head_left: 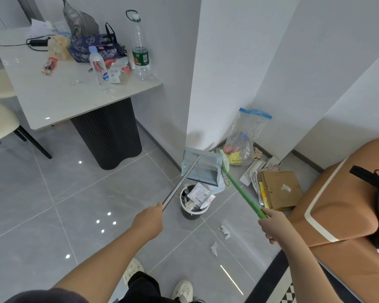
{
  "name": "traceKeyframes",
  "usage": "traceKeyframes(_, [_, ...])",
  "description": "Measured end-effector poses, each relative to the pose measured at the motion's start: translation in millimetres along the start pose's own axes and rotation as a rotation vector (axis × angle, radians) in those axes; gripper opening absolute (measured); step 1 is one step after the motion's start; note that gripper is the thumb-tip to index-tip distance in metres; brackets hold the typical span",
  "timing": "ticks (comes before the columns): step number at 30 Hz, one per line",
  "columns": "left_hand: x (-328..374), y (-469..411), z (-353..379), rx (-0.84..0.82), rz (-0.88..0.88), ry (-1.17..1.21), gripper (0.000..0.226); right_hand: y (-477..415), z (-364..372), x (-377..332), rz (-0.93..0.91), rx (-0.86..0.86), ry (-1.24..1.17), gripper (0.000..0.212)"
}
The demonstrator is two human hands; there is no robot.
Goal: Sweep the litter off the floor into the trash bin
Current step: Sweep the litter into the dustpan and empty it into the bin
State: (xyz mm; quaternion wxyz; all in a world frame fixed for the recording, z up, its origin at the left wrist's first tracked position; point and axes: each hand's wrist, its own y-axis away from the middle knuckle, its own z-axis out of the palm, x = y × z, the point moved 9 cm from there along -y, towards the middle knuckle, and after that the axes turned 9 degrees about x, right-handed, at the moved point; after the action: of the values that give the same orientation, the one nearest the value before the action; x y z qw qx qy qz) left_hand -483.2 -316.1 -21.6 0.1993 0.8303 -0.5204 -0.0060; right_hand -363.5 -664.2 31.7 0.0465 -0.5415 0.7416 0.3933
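My left hand point(150, 221) grips the metal handle of a blue-grey dustpan point(202, 166), which hangs tilted just above a small dark trash bin point(193, 212) with a white rim. Paper wrappers and crumpled tissue fill the bin. My right hand point(271, 226) holds the green handle of a broom point(242, 193); its head is hidden behind the dustpan. Two crumpled white tissues point(225, 231) point(214, 248) lie on the grey tile floor in front of the bin, between my hands.
A clear zip bag point(244, 138), cardboard box point(280, 190) and flat packaging sit in the wall corner behind the bin. A cluttered white table point(59, 99) on a dark pedestal stands at the left, a chair beside it. A brown sofa point(341, 206) lies at the right. My shoes point(182, 290) are below.
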Motion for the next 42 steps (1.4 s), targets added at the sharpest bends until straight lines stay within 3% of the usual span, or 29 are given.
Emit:
traceKeyframes(10, [-7.8, 1.9, -6.5, 0.058, -0.017, -0.009, 0.057, -4.0, 9.9, 1.7, 0.033, -0.013, -0.037, 0.051])
traceKeyframes(14, [-8.6, -1.3, -9.9, 0.054, -0.018, 0.052, 0.038, -6.3, 14.3, 1.5, 0.049, -0.022, -0.039, 0.046])
traceKeyframes(18, [-15.2, -3.3, -9.6, 0.014, -0.149, 0.343, 0.013, -7.3, 16.0, 5.6, 0.059, -0.033, -0.033, 0.05])
traceKeyframes(23, [-27.4, -14.3, -42.2, -0.109, -0.447, 0.836, 0.019, -17.0, 18.5, 3.0, 0.057, -0.017, 0.01, 0.047])
traceKeyframes(28, [-45.7, -12.0, -97.9, -0.244, -0.478, 1.077, 0.025, -26.0, 18.8, -3.1, 0.082, -0.031, 0.074, 0.048])
traceKeyframes(32, [-65.8, -5.8, -114.8, -0.203, -0.469, 1.13, 0.027, -23.5, 25.1, -11.9, 0.054, -0.071, 0.241, 0.056])
traceKeyframes(35, [-82.0, -7.9, -104.5, -0.083, -0.483, 1.244, 0.028, -18.8, 35.5, -23.3, -0.018, -0.086, 0.403, 0.049])
traceKeyframes(42, [-129.9, 4.8, -27.5, -0.057, -0.768, 1.229, 0.034, 10.9, 69.2, -60.6, -0.261, -0.074, 0.813, 0.047])
